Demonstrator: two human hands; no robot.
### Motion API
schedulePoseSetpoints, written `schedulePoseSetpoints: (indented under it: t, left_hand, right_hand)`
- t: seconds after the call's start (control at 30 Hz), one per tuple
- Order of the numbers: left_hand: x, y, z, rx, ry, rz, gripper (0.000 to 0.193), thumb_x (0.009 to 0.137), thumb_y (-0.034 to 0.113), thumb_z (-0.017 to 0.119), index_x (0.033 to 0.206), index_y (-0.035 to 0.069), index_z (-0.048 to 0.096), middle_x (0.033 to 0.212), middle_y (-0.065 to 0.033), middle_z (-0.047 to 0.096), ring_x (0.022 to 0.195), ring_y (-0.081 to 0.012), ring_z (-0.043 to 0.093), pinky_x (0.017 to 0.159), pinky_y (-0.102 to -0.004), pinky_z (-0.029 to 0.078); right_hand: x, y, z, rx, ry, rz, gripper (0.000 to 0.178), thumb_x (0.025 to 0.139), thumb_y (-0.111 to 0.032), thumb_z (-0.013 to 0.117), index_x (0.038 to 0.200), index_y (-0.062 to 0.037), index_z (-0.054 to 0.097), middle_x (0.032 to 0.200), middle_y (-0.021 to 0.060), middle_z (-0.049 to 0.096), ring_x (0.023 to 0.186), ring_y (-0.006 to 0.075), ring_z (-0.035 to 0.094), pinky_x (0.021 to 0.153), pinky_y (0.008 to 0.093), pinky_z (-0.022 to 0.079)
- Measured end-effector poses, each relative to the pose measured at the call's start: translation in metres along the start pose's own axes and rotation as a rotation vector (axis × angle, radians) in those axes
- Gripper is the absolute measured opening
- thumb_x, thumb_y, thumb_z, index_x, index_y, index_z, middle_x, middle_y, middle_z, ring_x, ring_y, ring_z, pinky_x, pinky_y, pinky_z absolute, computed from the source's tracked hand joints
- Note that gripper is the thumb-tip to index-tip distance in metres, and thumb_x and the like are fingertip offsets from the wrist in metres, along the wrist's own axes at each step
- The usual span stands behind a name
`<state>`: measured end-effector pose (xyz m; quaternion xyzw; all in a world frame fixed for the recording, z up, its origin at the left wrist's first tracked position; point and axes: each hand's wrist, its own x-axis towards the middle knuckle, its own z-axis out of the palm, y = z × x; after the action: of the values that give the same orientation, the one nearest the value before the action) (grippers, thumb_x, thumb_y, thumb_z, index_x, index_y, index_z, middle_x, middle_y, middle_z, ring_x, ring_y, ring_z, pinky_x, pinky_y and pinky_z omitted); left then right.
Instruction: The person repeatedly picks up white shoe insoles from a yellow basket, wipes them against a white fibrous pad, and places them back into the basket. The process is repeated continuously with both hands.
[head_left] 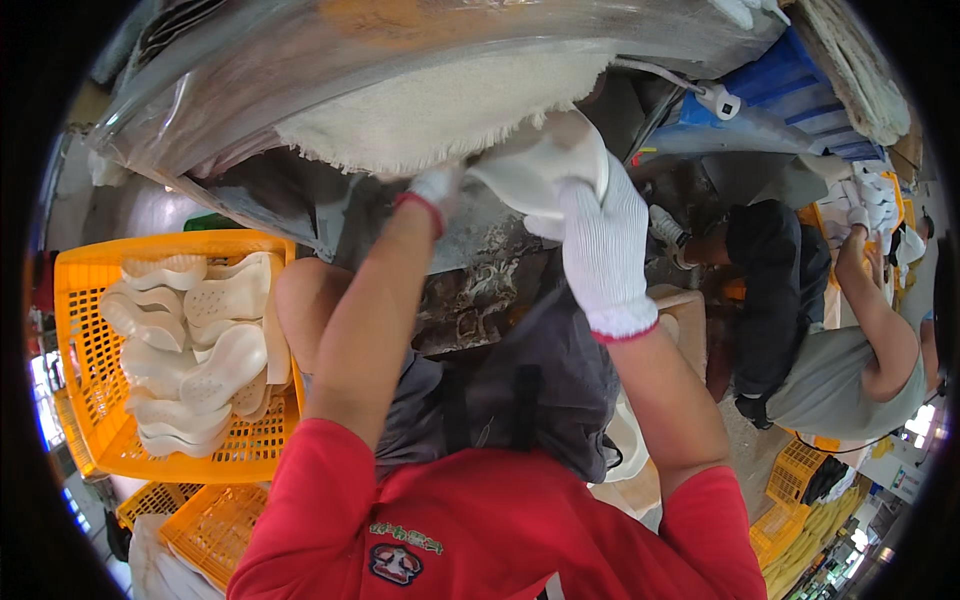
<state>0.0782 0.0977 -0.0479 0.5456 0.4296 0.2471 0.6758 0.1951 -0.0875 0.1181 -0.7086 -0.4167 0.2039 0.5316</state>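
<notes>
My right hand [610, 250], in a white ribbed knit glove with a red cuff edge, pinches 1 curved, glossy off-white moulded shell [540, 160]. The thumb lies against the shell's near side, at its right end; the other fingers are partly hidden.

The shell is located in front of me, between my 2 hands, directly below the fringed edge of a cream-coloured fabric pad [440, 115]. Contact between shell and pad cannot be determined.

My left hand [437, 188], in a white glove with a red cuff edge, is positioned beside the shell's left end, at the pad's lower fringe. It is blurred; I cannot tell whether its fingers are spread or pressed together, or whether they touch the shell.

A grey, plastic-covered housing [220, 85] curves above and around the pad. A white cable with a white block-shaped connector [718, 101] hangs to its right.

At my left stands 1 orange perforated plastic basket [75, 345], holding stacked off-white moulded pieces [225, 380], several with small holes. At far right, a co-worker's gloved hand [858, 216] is near further pale pieces.
</notes>
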Motion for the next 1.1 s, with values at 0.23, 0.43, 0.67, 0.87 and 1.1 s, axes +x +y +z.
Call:
schedulePoseSetpoints:
  t: [0.23,0.43,0.67,0.87,1.1]
  left_hand:
    - [-0.117,0.05,-0.075,0.885,0.09,-0.182,0.097,0.089,0.072,0.077,0.153,0.001,0.061,0.145,-0.0299,0.069,0.138,-0.0409,0.066,0.116,-0.0438,0.051]
    - [-0.139,0.071,-0.03,-0.017,-0.285,-0.059,0.055,0.098,0.02,0.084,0.146,0.002,0.063,0.125,-0.0057,0.072,0.111,-0.0142,0.068,0.098,-0.0315,0.057]
    - [-0.098,0.039,0.08,-0.862,0.051,-0.028,0.037,0.104,0.026,0.078,0.126,-0.004,0.072,0.115,-0.0085,0.078,0.1,-0.0185,0.075,0.091,-0.0362,0.061]
    - [-0.042,0.046,0.082,-0.448,0.032,-0.066,0.05,0.103,0.039,0.077,0.131,-0.003,0.073,0.123,-0.0126,0.077,0.107,-0.0232,0.075,0.089,-0.0395,0.062]
    - [-0.07,0.051,-0.048,0.933,0.027,-0.183,0.075,0.101,0.06,0.075,0.144,-0.001,0.069,0.13,-0.0237,0.076,0.124,-0.0295,0.072,0.107,-0.0406,0.056]
  right_hand:
    - [0.045,0.023,0.018,-0.041,-0.061,0.168,0.036,0.098,-0.024,0.062,0.117,0.0036,0.076,0.101,0.0287,0.078,0.1,0.0472,0.077,0.09,0.0494,0.061]
    - [0.061,0.04,0.034,0.019,-0.149,0.184,0.036,0.097,-0.026,0.07,0.115,0.0031,0.078,0.099,0.0269,0.079,0.1,0.0458,0.077,0.091,0.044,0.06]
    - [-0.036,-0.016,-0.014,0.015,-0.101,0.227,0.095,0.092,-0.026,0.087,0.167,0.006,0.039,0.158,0.0277,0.057,0.146,0.0314,0.06,0.121,0.039,0.047]
    - [-0.002,0.023,0.0,-0.276,0.167,-0.085,0.094,0.086,-0.025,0.084,0.164,0.0077,0.043,0.149,0.0321,0.065,0.137,0.0399,0.068,0.115,0.0407,0.054]
    - [0.058,0.056,0.015,-0.007,0.061,0.256,0.057,0.091,-0.032,0.079,0.133,0.0074,0.073,0.111,0.0278,0.08,0.109,0.0391,0.079,0.099,0.0422,0.061]
